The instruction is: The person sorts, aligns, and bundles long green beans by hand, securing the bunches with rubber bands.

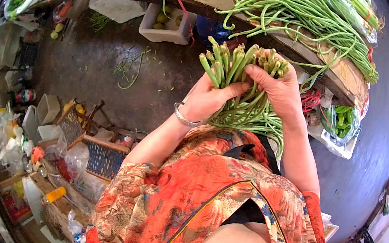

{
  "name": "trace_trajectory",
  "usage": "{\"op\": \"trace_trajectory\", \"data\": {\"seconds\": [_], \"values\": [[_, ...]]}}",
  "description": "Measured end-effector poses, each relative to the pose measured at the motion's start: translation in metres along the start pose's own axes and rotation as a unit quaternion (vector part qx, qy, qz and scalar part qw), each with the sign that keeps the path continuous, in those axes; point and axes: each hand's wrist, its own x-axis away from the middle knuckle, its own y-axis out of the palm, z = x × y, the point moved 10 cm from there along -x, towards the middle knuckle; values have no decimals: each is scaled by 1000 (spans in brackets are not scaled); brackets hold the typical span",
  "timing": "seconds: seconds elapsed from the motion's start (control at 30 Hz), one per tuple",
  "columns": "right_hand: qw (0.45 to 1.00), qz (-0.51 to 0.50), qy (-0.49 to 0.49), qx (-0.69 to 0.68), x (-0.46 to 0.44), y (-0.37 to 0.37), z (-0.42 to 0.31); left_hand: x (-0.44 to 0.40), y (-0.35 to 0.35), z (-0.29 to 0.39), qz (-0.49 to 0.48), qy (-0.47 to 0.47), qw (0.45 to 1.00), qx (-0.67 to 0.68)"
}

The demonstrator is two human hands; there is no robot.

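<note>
Bunch of long, thin green beans [252, 111] is in both hands, with its cut stem ends sticking up past the fingers and its long tails hanging down toward the red and tan patterned shirt [205, 179]. The left hand [211, 95] is bent shut around one side of it, with the thumb laid across the stems. The right hand [281, 88] is shut on the other side, and its thumb presses near the stem tops. The two thumbs are near each other. A shiny silver bracelet [186, 115] is on the wrist below the left fingers.

Past the fingertips is a curved brown wooden table [339, 73] with a big pile of long green beans [312, 20] on it. A white foam box [164, 35] with round yellowish things in it is on the floor, up and left of the fingers. To the right of the right fingers are green peppers in a clear bag [344, 119].
</note>
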Motion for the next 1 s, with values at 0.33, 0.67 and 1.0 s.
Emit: {"op": "trace_trajectory", "data": {"seconds": [0.33, 0.67, 1.0], "values": [[995, 36, -20, -95, -2, -17, 11, 1, -8, -3, 46, -22, 998, -35], [990, 47, -35, -126, 1, -14, 6, -5, -1, -4, 10, 26, 985, -171], [987, 72, -26, -144, 2, -22, 7, -5, 2, -3, -13, 2, 994, -105]]}}
